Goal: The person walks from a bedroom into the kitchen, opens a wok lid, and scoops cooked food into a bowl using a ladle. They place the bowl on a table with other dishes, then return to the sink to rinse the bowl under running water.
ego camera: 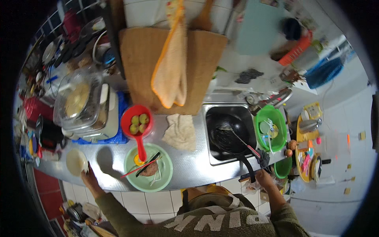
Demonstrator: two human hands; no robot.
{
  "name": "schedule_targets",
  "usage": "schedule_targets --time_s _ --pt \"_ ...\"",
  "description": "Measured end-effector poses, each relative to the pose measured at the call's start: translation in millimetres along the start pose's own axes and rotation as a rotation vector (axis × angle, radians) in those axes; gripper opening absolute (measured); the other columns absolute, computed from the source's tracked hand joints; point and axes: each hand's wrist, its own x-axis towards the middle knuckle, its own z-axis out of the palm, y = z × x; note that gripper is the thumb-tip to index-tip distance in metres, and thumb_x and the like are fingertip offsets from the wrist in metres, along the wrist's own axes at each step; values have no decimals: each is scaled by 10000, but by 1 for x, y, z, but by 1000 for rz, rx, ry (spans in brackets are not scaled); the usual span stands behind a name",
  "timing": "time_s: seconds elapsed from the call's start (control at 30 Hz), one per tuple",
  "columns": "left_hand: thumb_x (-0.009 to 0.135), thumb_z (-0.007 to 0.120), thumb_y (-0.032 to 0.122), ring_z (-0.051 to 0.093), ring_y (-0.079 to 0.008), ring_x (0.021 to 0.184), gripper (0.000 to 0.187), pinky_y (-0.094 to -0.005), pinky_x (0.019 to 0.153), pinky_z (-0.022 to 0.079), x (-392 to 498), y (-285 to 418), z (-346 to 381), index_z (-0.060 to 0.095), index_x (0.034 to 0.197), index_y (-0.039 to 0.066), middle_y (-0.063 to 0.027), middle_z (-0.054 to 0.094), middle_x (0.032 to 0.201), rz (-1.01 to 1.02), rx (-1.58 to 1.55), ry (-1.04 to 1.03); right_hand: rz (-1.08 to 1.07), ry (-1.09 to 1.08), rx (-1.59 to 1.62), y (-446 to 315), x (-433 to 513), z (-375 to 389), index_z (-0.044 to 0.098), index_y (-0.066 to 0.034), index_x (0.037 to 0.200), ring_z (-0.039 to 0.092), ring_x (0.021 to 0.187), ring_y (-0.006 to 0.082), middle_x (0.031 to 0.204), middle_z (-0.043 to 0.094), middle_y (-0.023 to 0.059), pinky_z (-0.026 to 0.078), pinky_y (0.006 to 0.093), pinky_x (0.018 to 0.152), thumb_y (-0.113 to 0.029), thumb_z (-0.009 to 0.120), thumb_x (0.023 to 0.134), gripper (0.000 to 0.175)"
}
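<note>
My left hand [89, 177] grips the rim of a pale bowl [76, 162] at the left end of the steel counter. To its right stands a light green basin [164, 177] with a brownish-pink lump, a round yellow-orange thing and white strips inside. Red and black chopsticks [148, 164] lie across it. My right hand [263, 178] is at the sink's front right, close to a black wok's handle [247, 167] and a dark grey cloth [263, 160]; its grip is unclear. The black wok [220, 142] sits in the sink with a long-handled utensil [241, 141].
A red scoop [125, 114] with several green fruits stands behind the basin, beside a crumpled cloth [180, 131]. Right of the sink is a green basket [279, 142] holding small items. A wooden board [136, 68] leans at the back behind a hanging towel [171, 68]. A countertop appliance [111, 118] stands left.
</note>
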Motion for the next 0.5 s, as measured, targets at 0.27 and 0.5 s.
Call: schedule_targets --time_s 0.27,0.5 --pt "892 534 419 493 -273 1209 609 -464 945 448 -193 74 253 355 1394 124 -106 468 1358 -223 68 -54 -414 412 19 -55 85 -87 375 -99 1403 436 1220 441 1376 404 235 393 483 999 -180 686 744 733" --pt "930 447 440 440 -314 1283 636 -503 1045 379 -349 -44 438 306 1429 73 -140 422 1412 -763 -16 -586 -432 409 106 -40 217 -138 323 -64 1433 381 1309 389 1476 303 229 354 447 1059 -240 697 731 815"
